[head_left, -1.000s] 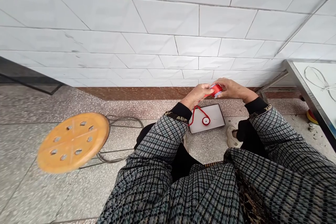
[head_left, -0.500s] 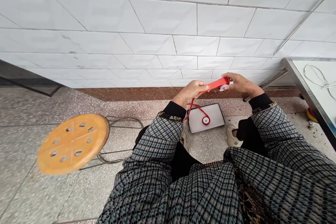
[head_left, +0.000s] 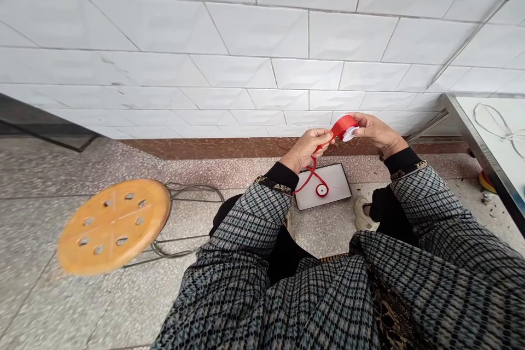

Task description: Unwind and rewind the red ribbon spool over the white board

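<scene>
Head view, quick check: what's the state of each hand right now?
Left hand: closed, pinching the red ribbon.
Right hand: closed, holding the red ribbon spool.

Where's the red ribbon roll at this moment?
In the head view, the red ribbon roll is held in the right hand, with its ribbon running to the left hand, above the white tray on the floor.
</scene>
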`<state>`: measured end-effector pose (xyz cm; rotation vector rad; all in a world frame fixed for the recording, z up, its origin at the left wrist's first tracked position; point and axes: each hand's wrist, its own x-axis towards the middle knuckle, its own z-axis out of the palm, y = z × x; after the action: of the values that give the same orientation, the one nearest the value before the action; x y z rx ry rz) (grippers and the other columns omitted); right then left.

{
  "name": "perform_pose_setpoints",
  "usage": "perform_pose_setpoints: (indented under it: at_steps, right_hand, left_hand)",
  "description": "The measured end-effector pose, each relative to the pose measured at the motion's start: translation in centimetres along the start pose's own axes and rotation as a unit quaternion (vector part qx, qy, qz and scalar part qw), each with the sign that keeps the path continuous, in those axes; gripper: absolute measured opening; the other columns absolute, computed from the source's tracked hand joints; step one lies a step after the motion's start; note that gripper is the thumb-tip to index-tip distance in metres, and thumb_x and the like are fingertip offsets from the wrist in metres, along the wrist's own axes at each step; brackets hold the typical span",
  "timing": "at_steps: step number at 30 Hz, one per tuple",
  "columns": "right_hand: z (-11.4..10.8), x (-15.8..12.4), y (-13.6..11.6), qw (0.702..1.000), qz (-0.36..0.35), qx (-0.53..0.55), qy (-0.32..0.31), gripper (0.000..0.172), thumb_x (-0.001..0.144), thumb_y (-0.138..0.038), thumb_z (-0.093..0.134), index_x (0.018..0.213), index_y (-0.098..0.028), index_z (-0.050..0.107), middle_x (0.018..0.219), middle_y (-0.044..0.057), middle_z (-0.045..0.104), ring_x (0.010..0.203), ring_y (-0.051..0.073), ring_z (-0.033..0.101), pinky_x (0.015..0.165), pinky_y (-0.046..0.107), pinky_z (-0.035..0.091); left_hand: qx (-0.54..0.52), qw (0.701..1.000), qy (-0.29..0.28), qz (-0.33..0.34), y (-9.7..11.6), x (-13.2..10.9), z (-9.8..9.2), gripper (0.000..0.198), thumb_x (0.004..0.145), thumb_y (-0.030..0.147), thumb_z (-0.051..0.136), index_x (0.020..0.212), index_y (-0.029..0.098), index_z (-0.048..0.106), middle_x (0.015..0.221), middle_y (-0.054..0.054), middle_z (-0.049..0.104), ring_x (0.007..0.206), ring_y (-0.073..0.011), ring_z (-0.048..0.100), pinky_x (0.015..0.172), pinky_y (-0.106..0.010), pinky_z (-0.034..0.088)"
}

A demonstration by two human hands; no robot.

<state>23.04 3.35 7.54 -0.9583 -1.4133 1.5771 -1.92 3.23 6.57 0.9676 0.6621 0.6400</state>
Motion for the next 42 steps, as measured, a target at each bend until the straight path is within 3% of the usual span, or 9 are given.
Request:
perform_pose_setpoints:
  at_steps: [11, 14, 18, 24, 30, 34, 38, 40, 42]
  right_hand:
    - [1.0, 0.8, 0.9, 0.998, -0.003, 0.067, 0.016, 0.073, 0.057, -0.062, 0.106, 0.111, -0.021, 0.078, 0.099, 0.004, 0.079, 0.088, 0.020, 0.069, 0.086, 0.032, 0.056]
    - [1.3, 1.0, 1.5, 0.996, -0.001, 0.084, 0.036, 0.076, 0.055, -0.065, 0.105, 0.111, -0.021, 0.078, 0.098, 0.005, 0.079, 0.088, 0.021, 0.069, 0.087, 0.033, 0.057]
    - [2.3, 1.2, 2.3, 0.991, -0.004, 0.120, 0.055, 0.084, 0.053, -0.067, 0.105, 0.119, -0.022, 0.077, 0.110, 0.008, 0.081, 0.102, 0.025, 0.072, 0.098, 0.037, 0.059]
    - [3.2, 1.4, 2.8, 0.987, -0.014, 0.157, 0.037, 0.069, 0.063, -0.069, 0.101, 0.109, -0.024, 0.077, 0.107, 0.007, 0.081, 0.101, 0.025, 0.074, 0.096, 0.039, 0.062]
    - [1.3, 0.7, 0.4, 0.998, 0.040, -0.013, -0.048, 0.062, 0.066, -0.047, 0.103, 0.118, -0.025, 0.079, 0.112, 0.003, 0.080, 0.098, 0.020, 0.072, 0.092, 0.034, 0.058]
    - [1.7, 0.0, -0.8, 0.971, 0.068, -0.215, -0.085, 0.051, 0.073, -0.039, 0.095, 0.119, -0.023, 0.079, 0.113, 0.006, 0.079, 0.101, 0.024, 0.070, 0.095, 0.040, 0.056]
    - [1.5, 0.3, -0.5, 0.938, 0.033, -0.345, -0.013, 0.056, 0.073, -0.036, 0.091, 0.123, -0.019, 0.075, 0.108, 0.008, 0.076, 0.097, 0.027, 0.066, 0.092, 0.043, 0.055]
    - [0.6, 0.5, -0.3, 0.938, 0.031, -0.345, 0.026, 0.058, 0.071, -0.036, 0.091, 0.124, -0.019, 0.075, 0.105, 0.007, 0.075, 0.094, 0.027, 0.065, 0.089, 0.043, 0.056]
    - [-0.6, 0.6, -0.2, 0.947, 0.035, -0.317, 0.046, 0.056, 0.071, -0.038, 0.092, 0.121, -0.021, 0.075, 0.104, 0.006, 0.075, 0.093, 0.026, 0.065, 0.088, 0.042, 0.056]
  left_hand:
    - [-0.051, 0.998, 0.021, -0.005, -0.4, 0.2, 0.5, 0.036, 0.091, 0.040, 0.083, 0.079, 0.016, 0.060, 0.051, 0.010, 0.037, 0.041, -0.0015, 0.024, 0.043, -0.017, 0.013]
    - [-0.089, 0.994, 0.057, 0.019, -0.6, 0.3, 0.7, 0.030, 0.087, 0.033, 0.085, 0.095, 0.020, 0.059, 0.054, 0.013, 0.037, 0.041, -0.0024, 0.024, 0.045, -0.017, 0.011]
    - [-0.104, 0.992, 0.050, 0.057, -0.8, 0.3, 1.1, 0.049, 0.084, 0.030, 0.088, 0.124, 0.024, 0.061, 0.057, 0.014, 0.041, 0.042, -0.0039, 0.027, 0.046, -0.019, 0.011]
    - [-0.084, 0.994, 0.017, 0.064, -0.6, 0.7, 0.6, 0.047, 0.079, 0.043, 0.091, 0.105, 0.020, 0.059, 0.053, 0.015, 0.038, 0.042, -0.0036, 0.023, 0.046, -0.020, 0.010]
    - [-0.009, 0.999, -0.003, -0.037, 0.8, 0.0, -1.1, 0.037, 0.080, 0.031, 0.090, 0.100, 0.016, 0.064, 0.054, 0.014, 0.034, 0.042, -0.0020, 0.018, 0.046, -0.020, 0.006]
    - [0.047, 0.995, -0.011, -0.083, 1.1, -0.5, -0.9, 0.022, 0.087, 0.025, 0.083, 0.094, 0.014, 0.066, 0.053, 0.013, 0.035, 0.043, -0.0024, 0.019, 0.046, -0.021, 0.007]
    - [0.054, 0.996, 0.032, -0.057, 1.1, -0.6, -0.4, 0.025, 0.090, 0.024, 0.080, 0.108, 0.016, 0.066, 0.056, 0.013, 0.036, 0.044, -0.0032, 0.022, 0.047, -0.020, 0.011]
    - [0.055, 0.996, 0.067, -0.032, 1.2, -0.5, -0.5, 0.032, 0.089, 0.023, 0.081, 0.116, 0.018, 0.065, 0.057, 0.014, 0.036, 0.044, -0.0034, 0.022, 0.048, -0.020, 0.013]
    - [0.068, 0.993, 0.089, -0.021, 1.5, -0.5, -0.9, 0.025, 0.088, 0.024, 0.082, 0.107, 0.016, 0.067, 0.056, 0.013, 0.037, 0.044, -0.0030, 0.022, 0.048, -0.020, 0.012]
